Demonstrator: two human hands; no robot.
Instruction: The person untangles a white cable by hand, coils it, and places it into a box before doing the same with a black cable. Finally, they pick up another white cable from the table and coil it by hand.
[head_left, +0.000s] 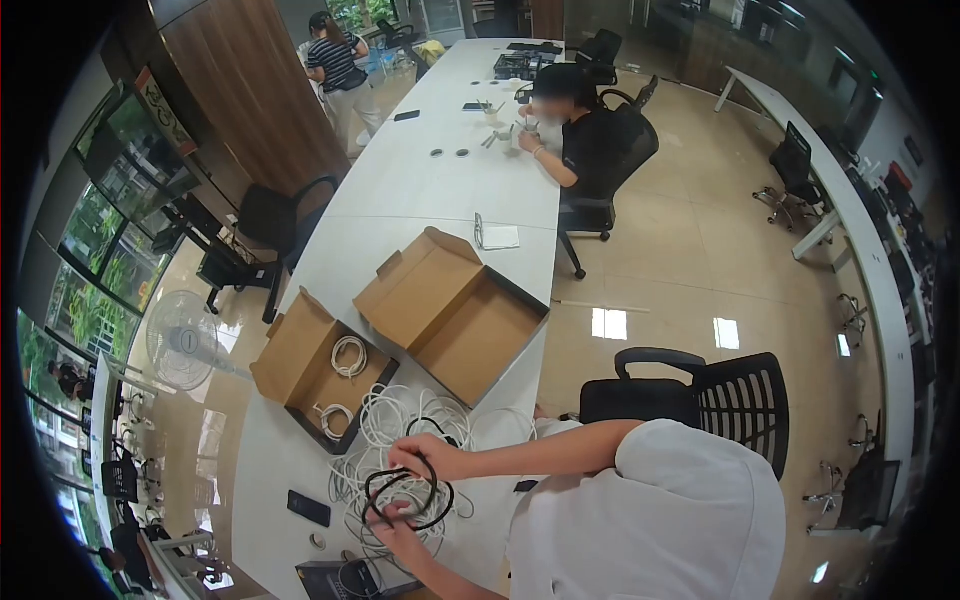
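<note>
A black cable is looped into a loose coil between my two hands. My right hand has its fingers closed around the upper part of the coil. Lower down, my left hand pinches the coil on its near side. Under and around both hands spreads a tangled heap of white cables on the white table. Just beyond the heap stands a small open cardboard box, with a coiled white cable and another white coil inside.
A larger open cardboard box stands beside the small one. Near my left hand lie a black phone and a dark box. An office chair is close by. A seated person works farther along the table; another person stands beyond.
</note>
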